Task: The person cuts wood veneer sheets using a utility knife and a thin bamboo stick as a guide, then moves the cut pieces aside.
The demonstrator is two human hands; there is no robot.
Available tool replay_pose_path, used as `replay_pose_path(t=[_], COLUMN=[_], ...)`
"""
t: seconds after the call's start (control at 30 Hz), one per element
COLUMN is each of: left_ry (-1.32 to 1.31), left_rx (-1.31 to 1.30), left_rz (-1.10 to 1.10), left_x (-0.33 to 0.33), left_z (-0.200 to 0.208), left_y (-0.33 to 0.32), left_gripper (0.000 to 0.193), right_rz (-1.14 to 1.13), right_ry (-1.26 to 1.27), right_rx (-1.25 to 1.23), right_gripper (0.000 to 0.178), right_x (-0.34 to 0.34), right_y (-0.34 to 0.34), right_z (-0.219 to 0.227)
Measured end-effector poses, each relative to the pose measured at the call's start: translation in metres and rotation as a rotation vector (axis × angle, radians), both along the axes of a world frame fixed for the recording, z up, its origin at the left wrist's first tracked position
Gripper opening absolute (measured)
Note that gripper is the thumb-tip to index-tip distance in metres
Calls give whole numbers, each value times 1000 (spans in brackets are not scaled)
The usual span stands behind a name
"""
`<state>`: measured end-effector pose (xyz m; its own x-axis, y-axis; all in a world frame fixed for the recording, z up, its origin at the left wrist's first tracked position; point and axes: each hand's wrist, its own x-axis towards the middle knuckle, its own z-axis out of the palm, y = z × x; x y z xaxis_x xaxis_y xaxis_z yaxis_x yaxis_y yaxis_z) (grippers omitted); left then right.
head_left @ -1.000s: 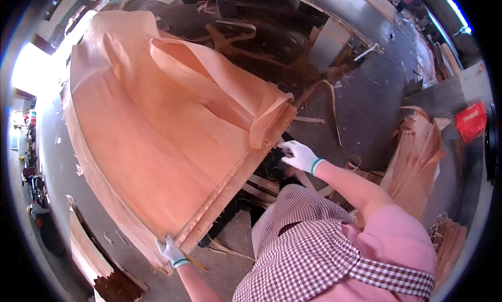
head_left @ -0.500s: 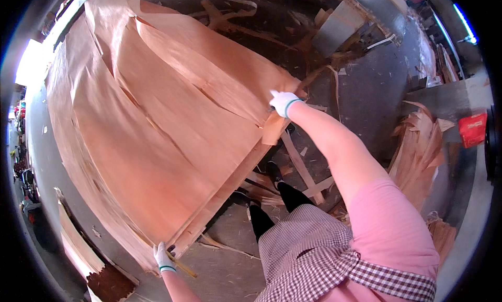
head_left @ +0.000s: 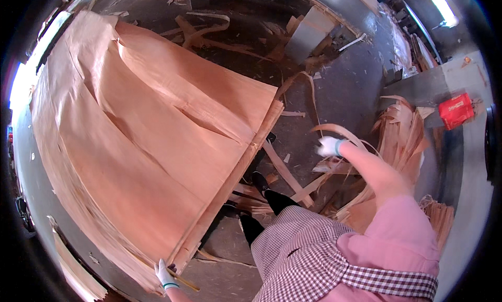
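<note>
Our left hand (head_left: pixel 163 274), pinching a yellow stick (head_left: pixel 188 285), could tear veneer (head_left: pixel 157 166) if dragged; we cannot tell whether our right hand (head_left: pixel 329 146) grips.

Left-rim glare — right hand (head_left: pixel 329 147) blurred — corners black.

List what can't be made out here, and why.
Head view:
Right hand in a white glove: blur hides whether it holds the curved tan wood strip.
Thin yellow stick: one end is covered by the white-gloved left hand.
Whatever lies beneath the broad tan veneer sheets: mostly covered by them.
Long pale wood piece, lower left: cut off by the bottom edge.
</note>
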<state>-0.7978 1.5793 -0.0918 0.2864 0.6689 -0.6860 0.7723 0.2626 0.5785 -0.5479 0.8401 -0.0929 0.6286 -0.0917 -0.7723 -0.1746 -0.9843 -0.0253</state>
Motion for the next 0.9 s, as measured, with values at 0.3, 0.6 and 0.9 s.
replay_pose_path(t=[0.3,0.6,0.9], left_ry=[-203,-308,-401], left_rx=[391,367,291], left_rz=[35,235,329], left_x=[35,-4,24], left_z=[23,58,6], left_y=[-12,-128,-91], left_gripper=[20,33,14], right_rz=[-1334,-1007,-1153], right_ry=[-520,-947,-1021], right_rx=[594,608,957], right_gripper=[23,37,24], right_x=[136,63,106], right_y=[148,145,190], right_z=[-145,-74,-56])
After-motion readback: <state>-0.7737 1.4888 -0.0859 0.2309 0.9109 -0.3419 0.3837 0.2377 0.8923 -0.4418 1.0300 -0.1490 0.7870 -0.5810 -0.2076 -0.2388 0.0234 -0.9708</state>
